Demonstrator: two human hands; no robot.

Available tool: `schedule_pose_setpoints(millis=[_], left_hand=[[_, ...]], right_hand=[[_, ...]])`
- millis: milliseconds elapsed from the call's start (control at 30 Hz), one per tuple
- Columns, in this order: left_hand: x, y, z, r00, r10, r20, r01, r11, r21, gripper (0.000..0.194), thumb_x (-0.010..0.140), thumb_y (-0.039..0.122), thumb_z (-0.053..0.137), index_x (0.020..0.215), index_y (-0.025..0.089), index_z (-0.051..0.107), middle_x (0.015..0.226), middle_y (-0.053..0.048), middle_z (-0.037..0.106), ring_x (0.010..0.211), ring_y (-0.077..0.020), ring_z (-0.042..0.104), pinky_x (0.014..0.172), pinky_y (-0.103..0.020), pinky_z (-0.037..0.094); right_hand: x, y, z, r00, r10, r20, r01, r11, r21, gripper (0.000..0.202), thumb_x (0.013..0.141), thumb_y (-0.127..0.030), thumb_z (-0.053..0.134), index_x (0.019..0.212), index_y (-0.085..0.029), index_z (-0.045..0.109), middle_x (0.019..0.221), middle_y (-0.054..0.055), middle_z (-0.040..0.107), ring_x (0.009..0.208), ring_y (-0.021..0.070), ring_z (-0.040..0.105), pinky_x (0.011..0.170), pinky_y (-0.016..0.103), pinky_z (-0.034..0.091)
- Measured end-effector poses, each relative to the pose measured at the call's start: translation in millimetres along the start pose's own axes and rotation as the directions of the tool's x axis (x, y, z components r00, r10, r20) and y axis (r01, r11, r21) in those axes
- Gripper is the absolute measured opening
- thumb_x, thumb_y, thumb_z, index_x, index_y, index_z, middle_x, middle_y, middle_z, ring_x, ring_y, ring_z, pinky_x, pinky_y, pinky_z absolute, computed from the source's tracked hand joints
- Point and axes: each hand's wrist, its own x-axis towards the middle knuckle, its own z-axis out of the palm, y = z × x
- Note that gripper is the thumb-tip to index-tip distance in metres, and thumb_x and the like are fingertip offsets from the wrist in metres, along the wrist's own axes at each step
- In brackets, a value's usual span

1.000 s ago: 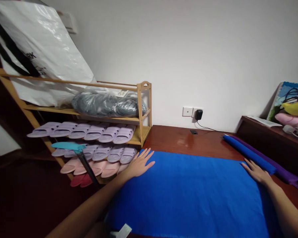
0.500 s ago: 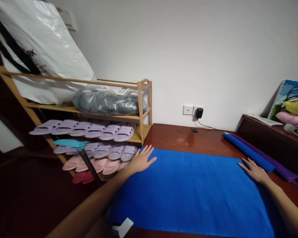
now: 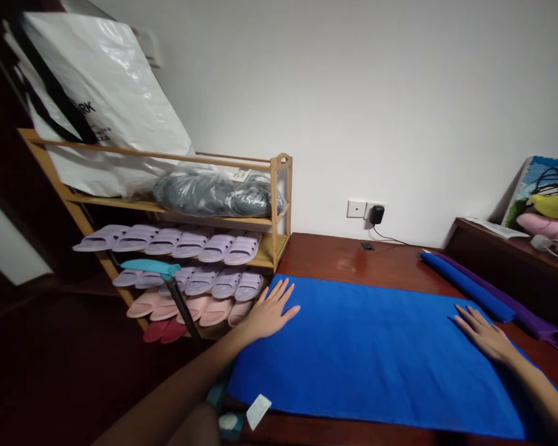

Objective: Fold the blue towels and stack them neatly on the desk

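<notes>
A blue towel (image 3: 372,353) lies spread flat over the dark red wooden tabletop (image 3: 325,254), with a white label (image 3: 259,411) sticking out at its near left corner. My left hand (image 3: 272,313) rests open on the towel's left side, fingers spread and palm down. On the right side of the cloth, my right hand (image 3: 483,333) lies open with its fingers stretched out. Just beyond the right hand are a rolled blue towel (image 3: 467,288) and a rolled purple towel (image 3: 523,313).
At left stands a wooden shoe rack (image 3: 279,204) with several slippers (image 3: 214,248), a plastic-wrapped grey bundle (image 3: 214,193) and a big white bag (image 3: 116,87). A turquoise-topped black pole (image 3: 181,306) stands before it. A black plug (image 3: 376,215) sits in the wall outlet.
Both hands have slid slightly toward me over the towel and stay flat. The camera view has shifted a little to the left.
</notes>
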Motion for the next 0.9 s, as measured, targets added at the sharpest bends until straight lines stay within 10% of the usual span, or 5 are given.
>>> schedule_pose_setpoints(millis=[300,633,767,900], left_hand=[[-16.8,11.4,-12.6,1.000,0.008,0.000,-0.008,1.000,0.007,0.073,0.093,0.064,0.027,0.150,0.019,0.022,0.155,-0.009,0.014,0.143,-0.0258,0.011,0.114,-0.049,0.008],[-85.7,38.6,-24.7,0.955,0.289,0.069,-0.285,0.957,-0.061,0.069,0.092,0.061,0.037,0.150,0.032,0.013,0.155,-0.003,0.016,0.142,-0.0278,0.018,0.115,-0.049,0.015],[-90.3,41.5,-30.3,0.950,0.309,0.046,-0.305,0.950,-0.072,0.068,0.094,0.059,0.036,0.150,0.034,0.008,0.155,0.000,0.014,0.142,-0.0271,0.017,0.115,-0.049,0.015],[-98.6,44.6,-32.2,0.940,0.324,0.104,-0.315,0.944,-0.096,0.069,0.093,0.060,0.038,0.150,0.036,0.008,0.156,0.001,0.013,0.142,-0.0273,0.016,0.115,-0.050,0.015]], right_hand=[[-16.6,-6.4,-14.9,0.998,-0.011,0.069,0.009,1.000,0.020,0.077,0.083,-0.071,0.022,0.147,-0.029,0.028,0.154,0.005,0.022,0.141,0.0245,0.018,0.112,0.050,0.022],[-61.6,-55.7,-35.3,0.977,-0.187,0.100,0.183,0.982,0.046,0.071,0.085,-0.069,0.029,0.148,-0.036,0.020,0.155,-0.001,0.017,0.142,0.0235,0.016,0.113,0.049,0.023],[-87.3,-98.2,-58.8,0.966,-0.249,0.069,0.244,0.967,0.075,0.070,0.088,-0.064,0.027,0.150,-0.035,0.013,0.156,-0.001,0.009,0.143,0.0242,0.012,0.114,0.050,0.019],[-133.1,-151.9,-76.7,0.855,-0.493,0.161,0.476,0.869,0.134,0.065,0.090,-0.059,0.035,0.148,-0.044,0.008,0.155,-0.008,0.005,0.143,0.0242,0.008,0.115,0.052,0.014]])
